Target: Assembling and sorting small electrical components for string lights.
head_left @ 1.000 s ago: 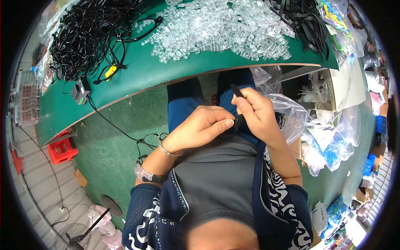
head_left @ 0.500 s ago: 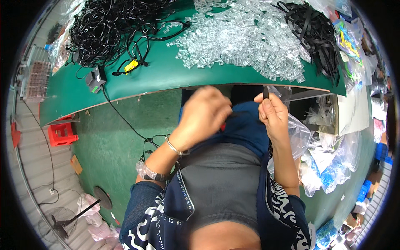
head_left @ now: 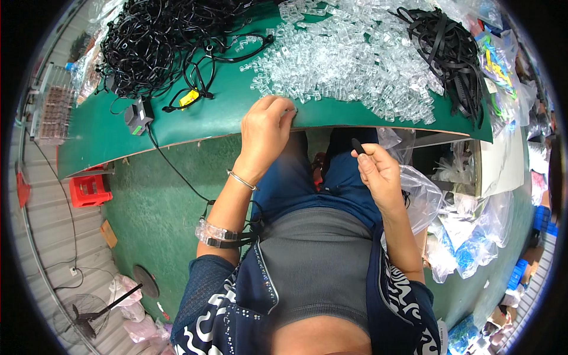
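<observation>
My left hand is over the front edge of the green table, beside the near left end of a heap of small clear plastic pieces. Its fingers are pressed together, and whatever may be between them is too small to make out. Lower and to the right, above my lap, my right hand pinches a short black strap between thumb and fingers, with the rounded end sticking up. A pile of similar black straps lies at the table's right. Clear and black bands circle my left forearm.
Tangled black cords cover the left of the green table, with a yellow tag close by. A small grey device sits at the edge, its cable hanging down. Below are a red stool and clear bags.
My left hand has moved from near my right hand up and left to the table edge by the clear pieces. My right hand has dropped slightly, still holding the strap.
</observation>
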Demonstrator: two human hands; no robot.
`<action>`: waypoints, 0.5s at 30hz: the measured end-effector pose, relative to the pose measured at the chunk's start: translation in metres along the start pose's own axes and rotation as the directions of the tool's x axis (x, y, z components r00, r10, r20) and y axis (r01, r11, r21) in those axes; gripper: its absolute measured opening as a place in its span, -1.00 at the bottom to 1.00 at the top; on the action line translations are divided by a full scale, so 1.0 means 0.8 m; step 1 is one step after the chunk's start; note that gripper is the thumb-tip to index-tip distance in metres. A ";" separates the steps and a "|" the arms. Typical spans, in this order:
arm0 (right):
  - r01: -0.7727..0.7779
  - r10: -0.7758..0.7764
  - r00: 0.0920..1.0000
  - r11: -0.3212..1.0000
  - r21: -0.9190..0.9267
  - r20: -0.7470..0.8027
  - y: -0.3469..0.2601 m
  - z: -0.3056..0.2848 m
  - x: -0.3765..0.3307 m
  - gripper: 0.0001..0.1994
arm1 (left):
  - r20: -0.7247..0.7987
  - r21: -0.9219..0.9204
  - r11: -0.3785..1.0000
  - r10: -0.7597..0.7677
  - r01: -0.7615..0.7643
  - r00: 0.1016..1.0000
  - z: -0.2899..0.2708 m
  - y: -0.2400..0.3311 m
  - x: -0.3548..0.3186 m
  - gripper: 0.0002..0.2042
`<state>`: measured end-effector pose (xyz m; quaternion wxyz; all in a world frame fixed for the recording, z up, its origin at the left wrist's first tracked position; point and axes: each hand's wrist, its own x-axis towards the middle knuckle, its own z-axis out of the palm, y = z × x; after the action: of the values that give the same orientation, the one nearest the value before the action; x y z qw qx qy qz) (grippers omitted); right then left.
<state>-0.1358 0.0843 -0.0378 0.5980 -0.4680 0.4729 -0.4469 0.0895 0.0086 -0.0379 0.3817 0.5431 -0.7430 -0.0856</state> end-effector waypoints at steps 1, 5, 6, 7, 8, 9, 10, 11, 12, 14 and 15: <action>0.002 -0.002 1.000 1.000 -0.015 0.001 0.000 0.002 0.000 -0.84 | 0.020 -0.012 1.000 0.012 -0.012 1.000 -0.001 -0.001 0.000 -0.90; 0.041 -0.040 0.999 0.998 -0.054 0.015 0.007 0.009 0.002 -0.83 | 0.111 -0.030 0.999 -0.040 0.043 0.993 -0.002 -0.001 0.001 -0.89; 0.042 -0.041 0.999 0.997 -0.066 0.021 0.001 0.010 -0.001 -0.84 | 0.100 -0.038 0.999 -0.030 0.034 0.995 -0.003 0.003 0.001 -0.89; 0.043 -0.041 0.999 0.996 -0.077 0.026 -0.006 0.012 -0.002 -0.84 | 0.114 -0.332 0.924 -0.161 0.191 0.980 -0.003 0.008 0.000 -0.90; 0.062 -0.061 0.998 0.992 -0.108 0.020 -0.013 0.013 -0.004 -0.85 | 0.170 -0.590 0.741 -0.274 0.321 0.947 -0.005 0.013 -0.002 -0.90; 0.062 -0.061 0.998 0.992 -0.106 0.016 -0.018 0.014 -0.002 -0.85 | 0.173 -0.589 0.742 -0.271 0.320 0.947 -0.007 0.017 -0.001 -0.90; 0.143 -0.143 0.990 0.976 -0.162 0.009 -0.025 0.016 0.000 -0.85 | 0.319 -0.770 0.489 -0.262 0.411 0.911 -0.014 0.023 0.002 -0.89; 0.221 -0.225 0.974 0.950 -0.219 0.006 -0.031 0.017 0.001 -0.86 | 0.452 -0.853 0.185 -0.203 0.487 0.869 -0.018 0.029 0.005 -0.88; 0.248 -0.257 0.966 0.927 -0.280 0.005 -0.033 0.017 0.002 -0.89 | 0.463 -0.878 0.064 -0.145 0.475 0.875 -0.018 0.035 0.004 -0.86; 0.333 -0.354 0.935 0.872 -0.360 0.006 -0.049 0.023 0.004 -0.90 | 0.482 -0.876 -0.100 -0.122 0.472 0.868 -0.013 0.050 0.003 -0.85; 0.406 -0.442 0.897 0.806 -0.430 0.018 -0.056 0.029 0.004 -0.92 | 0.501 -0.848 -0.258 -0.104 0.463 0.859 -0.013 0.056 0.000 -0.85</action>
<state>-0.1169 0.0772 0.0085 0.3468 -0.6612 0.4662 -0.4746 0.0634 0.0290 -0.0063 0.5306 0.2020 -0.2954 -0.7684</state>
